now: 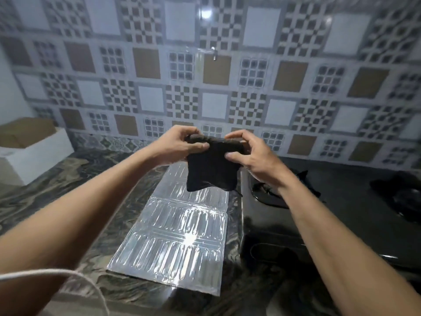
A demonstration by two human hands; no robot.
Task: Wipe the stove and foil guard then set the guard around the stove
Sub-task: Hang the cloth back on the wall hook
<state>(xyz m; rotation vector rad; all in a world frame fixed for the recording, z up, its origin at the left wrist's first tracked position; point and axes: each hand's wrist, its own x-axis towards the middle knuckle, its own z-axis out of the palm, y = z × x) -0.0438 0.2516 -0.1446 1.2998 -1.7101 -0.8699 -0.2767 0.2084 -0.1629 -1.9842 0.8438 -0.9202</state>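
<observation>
A dark cloth (210, 172) hangs in the air above the counter, pinched at its top edge by both hands. My left hand (180, 145) grips its upper left corner and my right hand (252, 153) grips its upper right. Below the cloth, the shiny foil guard (180, 231) lies flat and folded on the marbled counter (68, 179). The black stove (341, 213) sits to the right of the guard, partly hidden by my right forearm; a burner grate (268, 192) shows near my wrist.
An open white cardboard box (34, 144) stands at the back left of the counter. A patterned tile wall (205, 76) runs behind everything. A white cord (68, 274) crosses the lower left corner. A dark object (401, 195) rests at the stove's far right.
</observation>
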